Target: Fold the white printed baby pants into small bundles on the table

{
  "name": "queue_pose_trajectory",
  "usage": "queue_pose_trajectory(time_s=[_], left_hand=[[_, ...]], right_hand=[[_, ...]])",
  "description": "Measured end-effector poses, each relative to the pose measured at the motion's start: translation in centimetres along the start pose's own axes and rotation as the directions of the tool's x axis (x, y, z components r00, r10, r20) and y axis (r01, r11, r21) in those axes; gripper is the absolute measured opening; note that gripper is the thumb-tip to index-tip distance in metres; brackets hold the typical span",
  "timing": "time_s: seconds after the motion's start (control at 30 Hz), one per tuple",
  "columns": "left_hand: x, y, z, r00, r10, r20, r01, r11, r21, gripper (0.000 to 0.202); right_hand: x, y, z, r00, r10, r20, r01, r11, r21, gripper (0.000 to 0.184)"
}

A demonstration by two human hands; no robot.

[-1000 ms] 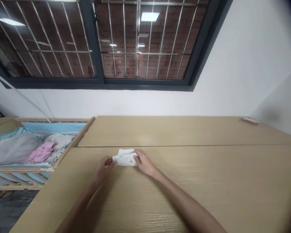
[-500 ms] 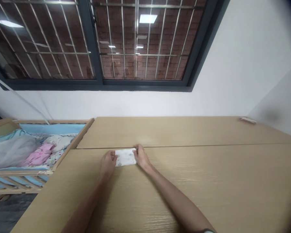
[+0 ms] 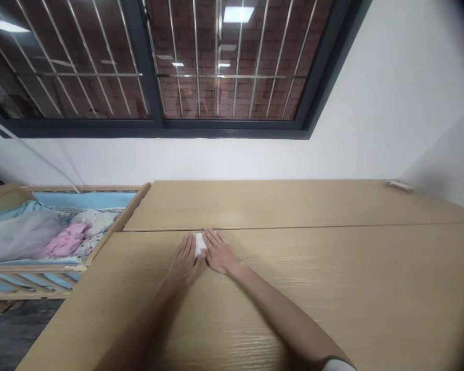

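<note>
A small folded white cloth [image 3: 200, 245] lies on the wooden tabletop [image 3: 294, 288], near the seam between its boards. Only a narrow strip of it shows between my hands; the rest is covered. My left hand [image 3: 183, 262] rests flat on its left part, fingers stretched out and thumb reaching toward the middle. From the other side, my right hand [image 3: 217, 252] presses flat over the right part, with its fingers extended. Both thumbs come close together at the cloth's near edge.
At the left stands a wooden crib [image 3: 34, 268] with blue lining, holding a pink cloth [image 3: 66, 240] and bedding. A small pale strip [image 3: 400, 185] lies at the tabletop's far right. Behind are a white wall and a barred window [image 3: 232, 129].
Both hands have gone from pinching the cloth's side edges to lying flat on top of it, closer together. Less of the cloth shows. The view has tilted slightly downward.
</note>
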State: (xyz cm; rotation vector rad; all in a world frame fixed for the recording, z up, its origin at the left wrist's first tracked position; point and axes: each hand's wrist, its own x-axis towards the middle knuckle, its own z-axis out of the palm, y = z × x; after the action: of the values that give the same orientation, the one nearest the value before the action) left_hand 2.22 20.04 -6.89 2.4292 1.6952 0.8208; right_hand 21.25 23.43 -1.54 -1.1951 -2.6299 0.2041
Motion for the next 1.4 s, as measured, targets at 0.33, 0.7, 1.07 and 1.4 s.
queue_pose_trajectory(time_s=[0.33, 0.7, 1.07, 1.4], left_hand=[[-2.0, -0.7, -3.4, 0.989, 0.143, -0.043, -0.139, 0.987, 0.08, 0.066], [0.6, -1.1, -1.4, 0.998, 0.044, -0.037, -0.045, 0.998, -0.04, 0.048], [1.1, 1.8, -6.8, 0.98, -0.191, -0.057, 0.167, 0.943, -0.288, 0.039], [-1.3, 4.3, -3.4, 0.922, -0.376, 0.092, 0.384, 0.856, -0.346, 0.054]], right_hand=[[-2.4, 1.4, -2.3, 0.994, -0.076, -0.073, 0.079, 0.996, 0.042, 0.072], [-0.4, 2.4, -1.8, 0.995, -0.076, -0.071, 0.083, 0.991, 0.101, 0.063], [1.7, 1.0, -8.1, 0.977, 0.093, -0.19, 0.008, 0.88, 0.475, 0.046], [6.7, 4.2, -6.5, 0.978, -0.009, 0.209, -0.096, 0.868, 0.488, 0.065]])
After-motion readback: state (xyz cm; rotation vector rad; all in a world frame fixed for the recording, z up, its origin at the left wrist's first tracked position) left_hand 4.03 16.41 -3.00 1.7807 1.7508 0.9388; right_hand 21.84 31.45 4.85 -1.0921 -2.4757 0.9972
